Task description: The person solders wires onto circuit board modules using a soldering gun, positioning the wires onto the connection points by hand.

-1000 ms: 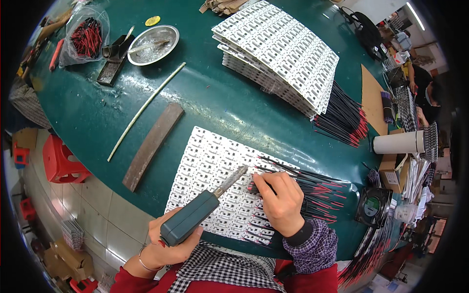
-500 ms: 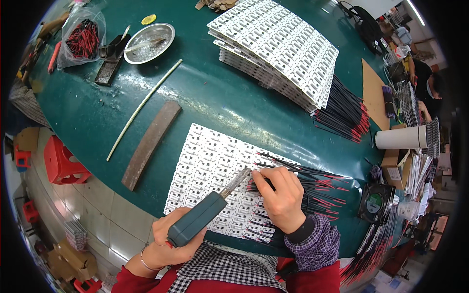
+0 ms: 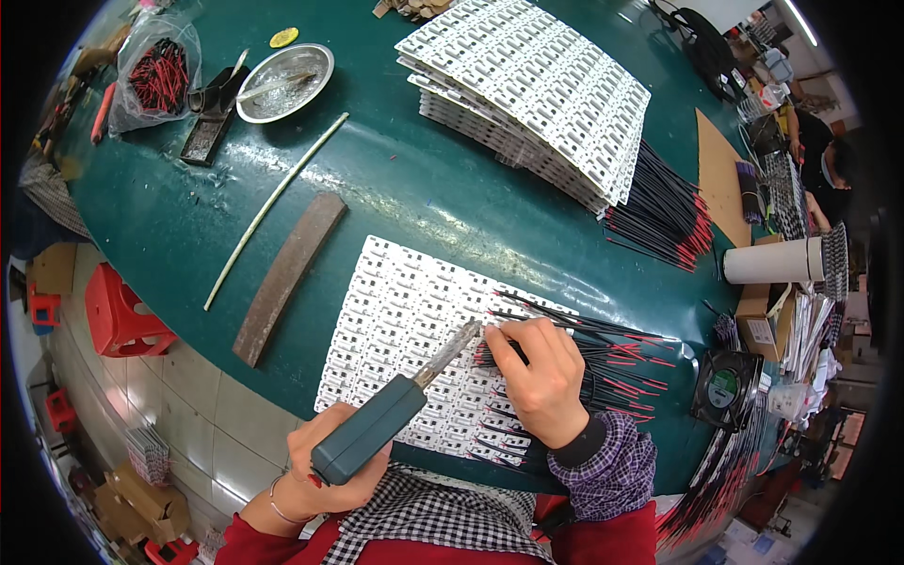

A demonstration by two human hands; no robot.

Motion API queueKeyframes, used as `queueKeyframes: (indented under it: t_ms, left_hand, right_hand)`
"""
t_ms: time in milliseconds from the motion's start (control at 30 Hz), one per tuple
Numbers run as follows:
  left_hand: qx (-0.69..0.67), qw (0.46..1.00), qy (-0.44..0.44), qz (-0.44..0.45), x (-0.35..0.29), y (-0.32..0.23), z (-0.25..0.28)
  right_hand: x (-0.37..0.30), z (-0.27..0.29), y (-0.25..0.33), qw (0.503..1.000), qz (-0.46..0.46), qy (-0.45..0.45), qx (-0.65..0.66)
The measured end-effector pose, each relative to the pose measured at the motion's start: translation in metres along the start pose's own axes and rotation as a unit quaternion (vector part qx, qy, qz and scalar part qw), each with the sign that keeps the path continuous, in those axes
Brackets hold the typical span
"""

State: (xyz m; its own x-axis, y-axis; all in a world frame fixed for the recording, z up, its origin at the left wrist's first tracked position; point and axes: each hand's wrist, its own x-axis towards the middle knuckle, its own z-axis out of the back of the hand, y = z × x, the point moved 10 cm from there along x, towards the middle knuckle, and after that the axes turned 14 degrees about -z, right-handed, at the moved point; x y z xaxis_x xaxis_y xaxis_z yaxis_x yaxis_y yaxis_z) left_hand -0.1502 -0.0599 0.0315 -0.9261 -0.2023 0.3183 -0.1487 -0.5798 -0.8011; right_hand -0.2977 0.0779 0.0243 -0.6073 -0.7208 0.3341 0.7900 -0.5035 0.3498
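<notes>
My left hand [image 3: 330, 461] is closed round the dark green handle of a soldering iron [image 3: 372, 428], whose metal tip points up and to the right. That tip hovers over or touches a white circuit board panel [image 3: 386, 320] near its upper right part; contact cannot be told. Beside the tip, the thumb and forefinger of my right hand [image 3: 541, 381] are pinched on a thin wire, mostly hidden by the fingers. Several black wires with red ends [image 3: 612, 330] stretch from the panel's right side, passing around and under my right hand.
A tall stack of white panels [image 3: 537, 94] stands at the back, with black-and-red wires [image 3: 659, 212] beside it. Left of my panel lie a brown bar [image 3: 290, 281] and a pale stick [image 3: 273, 202]. A metal dish [image 3: 315, 80] sits farther back. A small fan [image 3: 725, 388] is at right.
The soldering iron's handle has shifted slightly down and left with my left hand, and its tip slightly up. My right hand stays almost still at the same spot.
</notes>
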Motion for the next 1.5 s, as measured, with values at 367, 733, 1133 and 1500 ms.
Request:
queueKeyframes:
  t_ms: [367, 733, 1133, 1500]
  left_hand:
    - [-0.035, 0.999, -0.014, 0.027, -0.003, 0.006, -0.002]
    - [-0.014, 1.0, 0.02, 0.006, -0.008, 0.006, -0.005]
    - [0.003, 1.0, -0.02, 0.015, -0.018, -0.003, 0.012]
    - [-0.045, 0.996, -0.03, 0.076, -0.031, 0.01, 0.008]
  right_hand:
    - [0.002, 0.002, -0.007, 0.999, -0.014, -0.002, 0.043]
    - [0.001, 0.004, -0.002, 0.999, 0.01, -0.015, 0.028]
    - [-0.009, 0.022, 0.01, 0.998, 0.013, -0.052, 0.023]
    - [-0.019, 0.0, 0.01, 1.0, -0.014, 0.009, -0.015]
